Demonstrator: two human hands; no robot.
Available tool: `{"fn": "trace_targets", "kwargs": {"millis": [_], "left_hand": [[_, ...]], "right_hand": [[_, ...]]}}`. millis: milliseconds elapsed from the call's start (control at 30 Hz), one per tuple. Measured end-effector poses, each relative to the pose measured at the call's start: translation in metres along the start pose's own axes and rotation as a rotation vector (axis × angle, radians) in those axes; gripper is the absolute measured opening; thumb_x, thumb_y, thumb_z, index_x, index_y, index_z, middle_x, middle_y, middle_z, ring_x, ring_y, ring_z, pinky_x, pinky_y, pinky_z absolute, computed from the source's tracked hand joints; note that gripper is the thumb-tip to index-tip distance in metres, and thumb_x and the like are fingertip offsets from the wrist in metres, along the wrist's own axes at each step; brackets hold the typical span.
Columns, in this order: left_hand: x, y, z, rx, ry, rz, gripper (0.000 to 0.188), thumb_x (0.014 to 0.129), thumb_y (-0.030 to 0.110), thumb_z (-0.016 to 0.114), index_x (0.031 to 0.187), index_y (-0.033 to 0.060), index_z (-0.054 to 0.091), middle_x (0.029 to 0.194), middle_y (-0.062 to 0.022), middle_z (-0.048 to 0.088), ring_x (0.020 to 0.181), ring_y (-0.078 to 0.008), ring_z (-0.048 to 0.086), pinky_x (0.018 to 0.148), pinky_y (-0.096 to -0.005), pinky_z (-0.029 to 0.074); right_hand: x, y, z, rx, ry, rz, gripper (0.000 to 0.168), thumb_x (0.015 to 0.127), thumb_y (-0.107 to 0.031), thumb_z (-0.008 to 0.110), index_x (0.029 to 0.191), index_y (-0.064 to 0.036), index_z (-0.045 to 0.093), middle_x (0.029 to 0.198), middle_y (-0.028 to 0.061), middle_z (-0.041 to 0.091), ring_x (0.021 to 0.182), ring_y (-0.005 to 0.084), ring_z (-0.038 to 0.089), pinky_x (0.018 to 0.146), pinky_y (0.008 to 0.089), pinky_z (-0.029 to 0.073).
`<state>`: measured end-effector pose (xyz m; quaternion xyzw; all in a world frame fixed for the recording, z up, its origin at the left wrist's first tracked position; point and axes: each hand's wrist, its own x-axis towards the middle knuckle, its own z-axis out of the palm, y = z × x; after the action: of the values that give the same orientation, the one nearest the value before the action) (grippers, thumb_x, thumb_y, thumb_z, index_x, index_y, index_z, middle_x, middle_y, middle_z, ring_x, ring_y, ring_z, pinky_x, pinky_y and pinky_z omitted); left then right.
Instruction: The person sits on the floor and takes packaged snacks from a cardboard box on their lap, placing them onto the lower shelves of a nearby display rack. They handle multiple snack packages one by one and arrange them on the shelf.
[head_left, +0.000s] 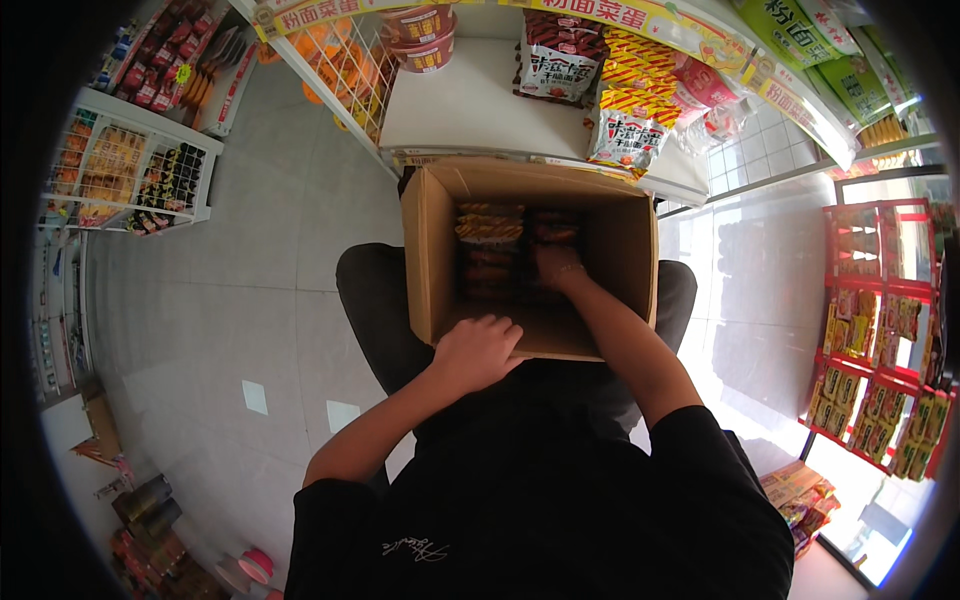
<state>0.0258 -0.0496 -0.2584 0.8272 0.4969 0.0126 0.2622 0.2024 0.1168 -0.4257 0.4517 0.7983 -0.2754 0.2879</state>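
An open cardboard box (525, 174) rests between my knees, against the front of a white shelf. My left hand (480, 349) grips its near rim, fingers curled over the edge. Deep inside, my right hand (556, 264) reaches among dark red snack packets (555, 223), touching their right-hand group. Shadow hides its fingertips, so I cannot tell whether they hold a packet. To its left, yellow-striped packets (489, 227) lie in a row, with darker packets (489, 271) on their near side.
Ahead, the white shelf (465, 105) bears brown instant-noodle bags (559, 64), yellow-striped bags (634, 124) and red tubs (420, 49). A wire divider (367, 82) stands at its left. Red racks of snacks (877, 330) are on the right, wire baskets (127, 169) on the left. Grey tiled floor (240, 300) lies between.
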Motion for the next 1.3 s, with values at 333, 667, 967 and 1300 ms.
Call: {"fn": "trace_targets", "kwargs": {"millis": [333, 667, 967, 1300], "left_hand": [[0.003, 0.001, -0.005, 0.014, -0.041, 0.0, 0.037, 0.088, 0.039, 0.071, 0.105, 0.0072, 0.067, 0.1, -0.0058, 0.068, 0.097, -0.0247, 0.067, 0.078, -0.0392, 0.057], [-0.002, 0.0, -0.002, 0.004, -0.045, -0.013, 0.037, 0.088, 0.039, 0.071, 0.107, 0.0072, 0.067, 0.103, -0.0062, 0.068, 0.098, -0.0249, 0.067, 0.08, -0.0396, 0.057], [0.0, 0.001, -0.001, 0.025, -0.05, 0.006, 0.039, 0.089, 0.04, 0.071, 0.11, 0.0077, 0.068, 0.105, -0.0056, 0.068, 0.1, -0.025, 0.067, 0.08, -0.0397, 0.057], [0.007, 0.003, -0.007, 0.031, -0.071, 0.016, 0.04, 0.094, 0.045, 0.066, 0.11, 0.0078, 0.069, 0.102, -0.0058, 0.069, 0.098, -0.0255, 0.068, 0.079, -0.039, 0.057]], "right_hand": [[0.029, 0.03, 0.066, 0.092, 0.588, 0.0, 0.052, 0.088, -0.03, 0.068, 0.131, -0.003, 0.059, 0.134, 0.0269, 0.06, 0.122, 0.0415, 0.061, 0.101, 0.0499, 0.052], [0.002, 0.012, 0.029, -0.007, -0.031, 0.117, 0.067, 0.089, -0.048, 0.069, 0.14, -0.006, 0.058, 0.162, 0.0225, 0.032, 0.15, 0.0376, 0.032, 0.119, 0.0562, 0.03], [0.028, 0.04, 0.068, 0.133, 0.037, -0.039, 0.082, 0.078, -0.038, 0.077, 0.147, -0.01, 0.044, 0.148, 0.0224, 0.05, 0.138, 0.0381, 0.047, 0.112, 0.0506, 0.041], [0.044, 0.048, 0.071, 0.222, -0.144, -0.125, 0.06, 0.08, -0.027, 0.07, 0.134, -0.001, 0.063, 0.136, 0.0227, 0.063, 0.128, 0.0364, 0.06, 0.108, 0.0471, 0.048]]}}
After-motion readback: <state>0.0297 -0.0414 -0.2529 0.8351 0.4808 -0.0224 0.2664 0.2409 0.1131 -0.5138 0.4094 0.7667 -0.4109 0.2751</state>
